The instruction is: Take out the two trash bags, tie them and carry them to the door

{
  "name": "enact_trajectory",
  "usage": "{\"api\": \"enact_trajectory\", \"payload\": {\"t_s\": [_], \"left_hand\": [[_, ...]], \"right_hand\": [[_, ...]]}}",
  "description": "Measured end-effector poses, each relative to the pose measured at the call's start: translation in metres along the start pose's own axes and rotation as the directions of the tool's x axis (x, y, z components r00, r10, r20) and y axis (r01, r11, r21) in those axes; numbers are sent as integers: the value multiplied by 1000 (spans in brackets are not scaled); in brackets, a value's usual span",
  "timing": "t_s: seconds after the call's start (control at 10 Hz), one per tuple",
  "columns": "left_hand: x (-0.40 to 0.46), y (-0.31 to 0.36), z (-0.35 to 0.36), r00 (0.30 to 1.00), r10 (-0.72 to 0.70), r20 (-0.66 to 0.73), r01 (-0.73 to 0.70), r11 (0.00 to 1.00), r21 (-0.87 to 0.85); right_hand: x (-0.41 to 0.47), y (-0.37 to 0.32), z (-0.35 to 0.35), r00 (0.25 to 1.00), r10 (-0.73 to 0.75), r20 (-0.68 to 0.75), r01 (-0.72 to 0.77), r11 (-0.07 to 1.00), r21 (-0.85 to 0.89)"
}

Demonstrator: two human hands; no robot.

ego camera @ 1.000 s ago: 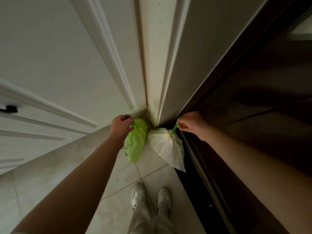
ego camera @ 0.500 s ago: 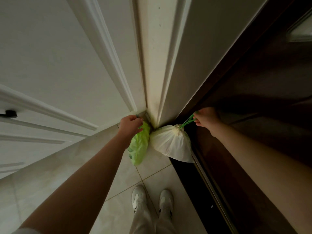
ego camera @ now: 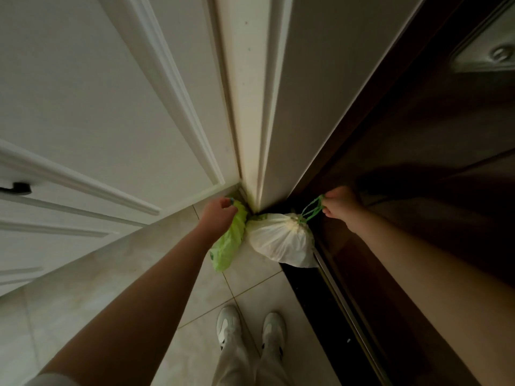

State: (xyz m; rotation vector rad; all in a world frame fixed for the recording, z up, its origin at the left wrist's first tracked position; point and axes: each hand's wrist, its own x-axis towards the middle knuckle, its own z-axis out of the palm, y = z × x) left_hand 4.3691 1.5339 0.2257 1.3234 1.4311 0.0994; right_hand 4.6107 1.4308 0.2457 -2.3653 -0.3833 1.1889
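both bags are down in the corner where the white door frame meets the dark door, so the carrying looks nearly done and what remains, by my reading, is letting go. the left hand has its fingers curled over the gathered top of the green trash bag, which lies below and in front of that hand, its long axis running from the corner back toward the white sneakers, leaning rather than upright; whether its bottom rests fully on the tiled floor i cannot tell. the right hand pinches the green drawstring, which stretches taut down and to the left from the fingers to the cinched neck of the white trash bag. that bag sits round and low, touching the green one on its left and overlapping the dark threshold strip on its right. so each bag lies inward of its own hand, toward the corner, and each hand only needs to loosen and draw back outward. the white bag seems settled; the green one may slump once freed.
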Motion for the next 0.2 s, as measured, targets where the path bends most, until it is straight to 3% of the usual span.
{"api": "enact_trajectory", "payload": {"t_s": [0.2], "left_hand": [[-42,19,-19,996,38,-75,-28,992,123]], "right_hand": [[-46,-14,-29,1000,-10,15,9,1000,11]]}}
